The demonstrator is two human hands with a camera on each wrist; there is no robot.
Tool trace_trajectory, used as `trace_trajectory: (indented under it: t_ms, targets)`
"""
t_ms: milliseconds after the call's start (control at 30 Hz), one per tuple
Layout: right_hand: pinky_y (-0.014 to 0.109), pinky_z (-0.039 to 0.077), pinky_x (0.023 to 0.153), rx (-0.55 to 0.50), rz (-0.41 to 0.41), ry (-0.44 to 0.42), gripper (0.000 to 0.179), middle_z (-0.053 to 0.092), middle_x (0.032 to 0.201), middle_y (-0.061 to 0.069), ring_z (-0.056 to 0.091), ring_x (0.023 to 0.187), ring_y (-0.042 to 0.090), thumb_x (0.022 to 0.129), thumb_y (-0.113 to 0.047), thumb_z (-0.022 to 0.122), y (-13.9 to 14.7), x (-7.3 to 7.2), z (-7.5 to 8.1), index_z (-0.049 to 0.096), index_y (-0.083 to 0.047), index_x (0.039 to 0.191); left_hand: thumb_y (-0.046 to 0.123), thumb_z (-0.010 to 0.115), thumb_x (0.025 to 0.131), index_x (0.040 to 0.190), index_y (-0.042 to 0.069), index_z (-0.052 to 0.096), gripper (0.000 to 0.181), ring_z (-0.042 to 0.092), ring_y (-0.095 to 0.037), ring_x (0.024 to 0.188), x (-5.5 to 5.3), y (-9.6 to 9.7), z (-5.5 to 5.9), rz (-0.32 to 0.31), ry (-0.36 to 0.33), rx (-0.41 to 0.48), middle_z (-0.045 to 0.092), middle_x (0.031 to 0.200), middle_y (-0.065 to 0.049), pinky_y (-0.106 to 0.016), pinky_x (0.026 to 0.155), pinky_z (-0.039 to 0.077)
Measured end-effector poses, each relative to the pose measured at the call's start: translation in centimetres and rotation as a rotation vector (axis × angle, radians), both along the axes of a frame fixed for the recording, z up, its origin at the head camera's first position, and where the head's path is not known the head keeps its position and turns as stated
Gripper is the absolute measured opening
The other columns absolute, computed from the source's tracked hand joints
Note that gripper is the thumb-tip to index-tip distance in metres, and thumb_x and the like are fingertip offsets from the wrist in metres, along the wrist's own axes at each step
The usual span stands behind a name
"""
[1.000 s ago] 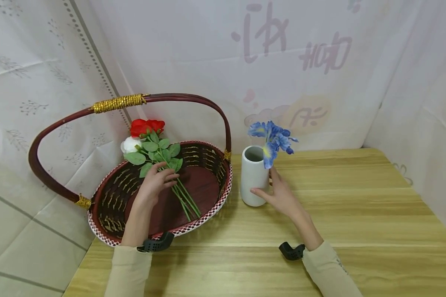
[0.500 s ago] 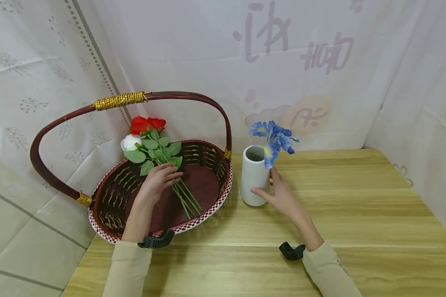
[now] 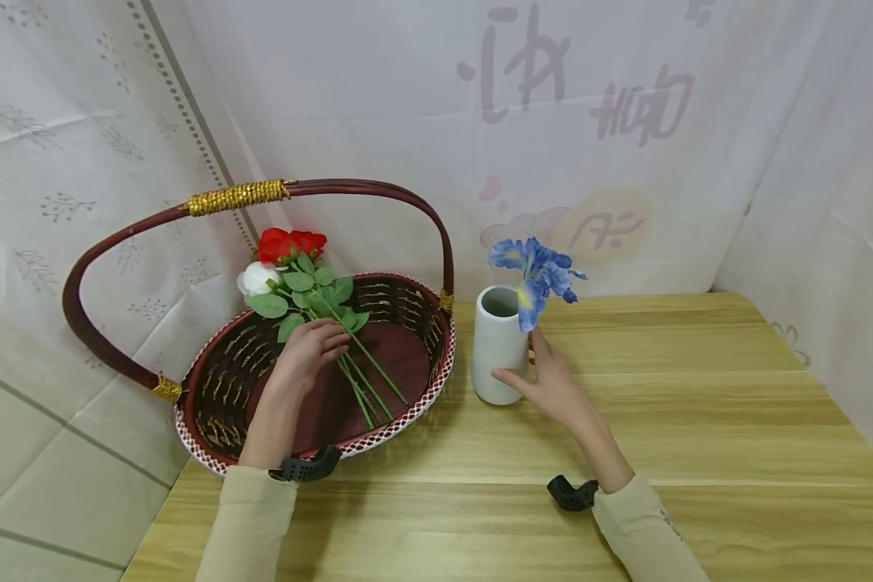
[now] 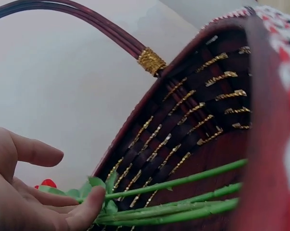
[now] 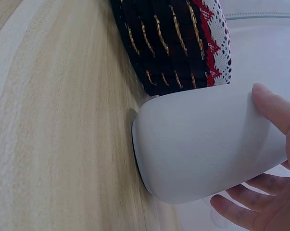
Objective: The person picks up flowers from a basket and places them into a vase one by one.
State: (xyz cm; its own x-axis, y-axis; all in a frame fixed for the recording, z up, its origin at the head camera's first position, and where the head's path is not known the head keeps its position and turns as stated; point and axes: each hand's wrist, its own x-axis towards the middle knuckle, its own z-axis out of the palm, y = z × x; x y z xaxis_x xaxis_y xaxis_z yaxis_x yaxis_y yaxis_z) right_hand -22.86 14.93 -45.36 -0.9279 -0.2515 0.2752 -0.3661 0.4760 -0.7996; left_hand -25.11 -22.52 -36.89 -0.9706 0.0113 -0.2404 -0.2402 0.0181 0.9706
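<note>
Red roses and a white rose lie across the wicker basket, their blooms at its far left rim. My left hand is over their green stems. In the left wrist view, its fingertips pinch one rose stem, apart from the other stems below. On the table stands a white vase, upright. My right hand grips its right side, thumb in front and the other fingers behind. A blue iris leans over the vase's right rim; its stem is hidden.
The basket's tall arched handle, wrapped in gold cord, rises over the roses. A white printed cloth hangs behind the wooden table. The vase stands close to the basket's right side.
One rose stem under my left hand has swung right, away from the other stems, and the leaves shifted with it. My left fingers have closed in. The right hand and vase have stayed put.
</note>
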Motion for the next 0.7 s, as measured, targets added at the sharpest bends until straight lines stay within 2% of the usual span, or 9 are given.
trace_trajectory:
  t_ms: [67,167,300,400,533,700]
  targets:
    - [0.06,0.046,0.103,0.001,-0.001,0.0,0.099,0.039,0.152,0.023,0.047,0.133,0.041,0.091,-0.041,0.077,-0.02,0.03,0.0,0.013,-0.012,0.162,0.01,0.034,0.11,0.158,-0.007,0.003,0.06,0.031,-0.034,0.147,-0.14,-0.02,0.1,0.006,-0.005,0.024,0.021,0.161,-0.028,-0.035,0.115,0.037]
    - [0.061,0.046,0.103,-0.002,0.004,0.006,0.099,0.038,0.153,0.024,0.047,0.133,0.042,0.091,-0.04,0.076,-0.02,0.12,0.08,0.012,-0.012,0.162,0.009,0.035,0.109,0.158,-0.006,-0.005,0.065,0.023,-0.034,0.15,-0.42,0.05,0.21,-0.001,-0.016,0.036,0.014,0.164,-0.026,-0.038,0.119,0.03]
    - [0.061,0.046,0.102,-0.006,0.008,0.021,0.099,0.038,0.153,0.024,0.047,0.132,0.042,0.092,-0.038,0.076,0.02,0.13,0.15,0.011,-0.013,0.162,0.008,0.037,0.109,0.158,-0.004,-0.008,0.068,0.022,-0.032,0.151,-0.67,0.1,0.22,-0.006,-0.02,0.063,0.01,0.165,-0.024,-0.037,0.119,0.03]
    - [0.061,0.046,0.102,-0.005,0.006,0.027,0.098,0.038,0.153,0.024,0.048,0.132,0.042,0.092,-0.038,0.076,0.04,0.09,0.11,0.012,-0.012,0.162,0.008,0.036,0.109,0.158,-0.004,-0.008,0.067,0.022,-0.033,0.151,-0.7,-0.08,0.06,0.006,-0.016,0.125,0.01,0.165,-0.024,-0.036,0.119,0.03]
    - [0.062,0.046,0.102,-0.007,0.01,0.025,0.097,0.039,0.152,0.024,0.047,0.133,0.043,0.092,-0.039,0.076,0.01,0.12,0.11,0.014,-0.011,0.161,0.006,0.036,0.108,0.158,-0.001,-0.009,0.068,0.02,-0.032,0.151,-0.65,-0.35,-0.16,0.054,-0.026,0.224,0.009,0.165,-0.021,-0.035,0.119,0.03]
    - [0.061,0.045,0.103,-0.013,0.013,0.013,0.098,0.039,0.153,0.023,0.047,0.133,0.042,0.092,-0.04,0.076,-0.03,0.18,0.15,0.013,-0.013,0.162,0.003,0.042,0.106,0.16,0.004,-0.008,0.073,0.025,-0.034,0.15,-0.55,-0.47,-0.12,0.106,-0.041,0.321,0.0,0.168,-0.014,-0.038,0.117,0.035]
